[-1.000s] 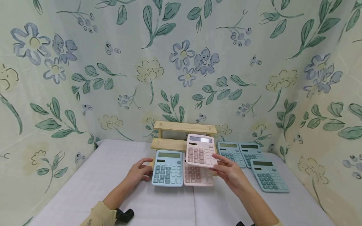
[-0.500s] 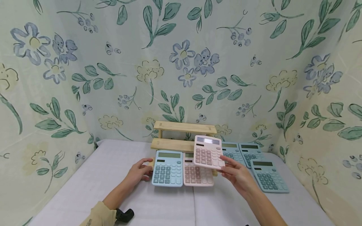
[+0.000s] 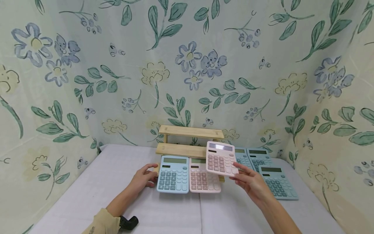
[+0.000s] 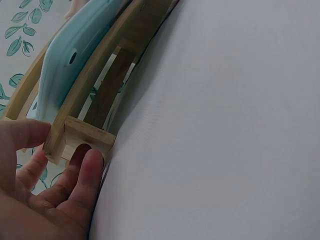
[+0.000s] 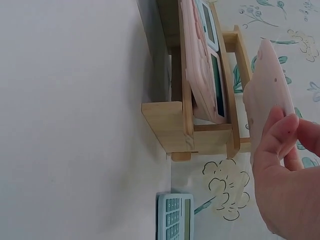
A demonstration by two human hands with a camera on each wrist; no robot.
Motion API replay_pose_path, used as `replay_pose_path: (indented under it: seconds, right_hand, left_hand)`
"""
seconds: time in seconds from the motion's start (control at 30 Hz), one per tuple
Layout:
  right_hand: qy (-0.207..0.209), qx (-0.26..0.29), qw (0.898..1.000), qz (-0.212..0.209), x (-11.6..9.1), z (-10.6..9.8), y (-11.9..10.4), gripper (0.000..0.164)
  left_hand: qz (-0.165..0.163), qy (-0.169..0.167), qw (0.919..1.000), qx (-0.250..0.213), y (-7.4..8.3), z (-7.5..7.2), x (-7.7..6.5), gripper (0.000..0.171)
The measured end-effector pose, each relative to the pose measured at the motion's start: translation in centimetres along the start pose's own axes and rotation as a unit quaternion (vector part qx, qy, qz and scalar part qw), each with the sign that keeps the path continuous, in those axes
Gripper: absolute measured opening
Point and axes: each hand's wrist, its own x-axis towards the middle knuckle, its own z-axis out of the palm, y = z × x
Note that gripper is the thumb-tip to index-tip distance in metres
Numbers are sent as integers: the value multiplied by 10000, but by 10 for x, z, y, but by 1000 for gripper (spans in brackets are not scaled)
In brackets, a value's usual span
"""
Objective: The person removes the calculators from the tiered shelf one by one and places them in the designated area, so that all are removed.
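Pink plastic in the right hand [image 3: 252, 184], right of centre in the head view: with fingers parted only by the thickness of the raised pink calculator [image 3: 220, 159], pinching it at its lower right edge. Held up with keys and screen toward the camera; shown apart from the wooden rack [image 3: 181, 150] in the right wrist view.

Just below and to the left, partly hidden behind it: a second pink calculator [image 3: 201, 182], leaning back on the rack. Right beside that, on its left: a light blue calculator [image 3: 173, 175], leaning the same way.

Left of centre, gripping the left end of the rack with the left hand [image 3: 142, 178]; seen in the left wrist view with fingers curled around the wooden end.

At the right of the frame, three blue-green calculators: two side by side, the left one [image 3: 242, 157] partly covered by the raised one, the right one [image 3: 259, 156] just beyond; one nearer [image 3: 281, 187], partly behind the right hand.

Below, a white-covered counter [image 3: 169, 214]; at lower left, a beige sleeve [image 3: 100, 221]; behind everything, a flowered curtain [image 3: 122, 94].
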Motion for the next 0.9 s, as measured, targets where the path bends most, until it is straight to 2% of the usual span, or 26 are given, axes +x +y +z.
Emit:
replay_pose_path:
  seconds: [0.4, 0.63, 0.9]
  right_hand:
    - [83, -65, 9999, 101, -2, -13, 3, 60]
    - [-71, 4, 10000, 45, -4, -24, 2, 60]
    - [84, -8, 9999, 80, -8, -36, 2, 62]
  left_hand:
    - [-47, -27, 10000, -50, 1, 0, 0, 43]
    - [-29, 32, 10000, -30, 1, -1, 0, 42]
    - [-38, 46, 10000, -38, 0, 0, 0, 42]
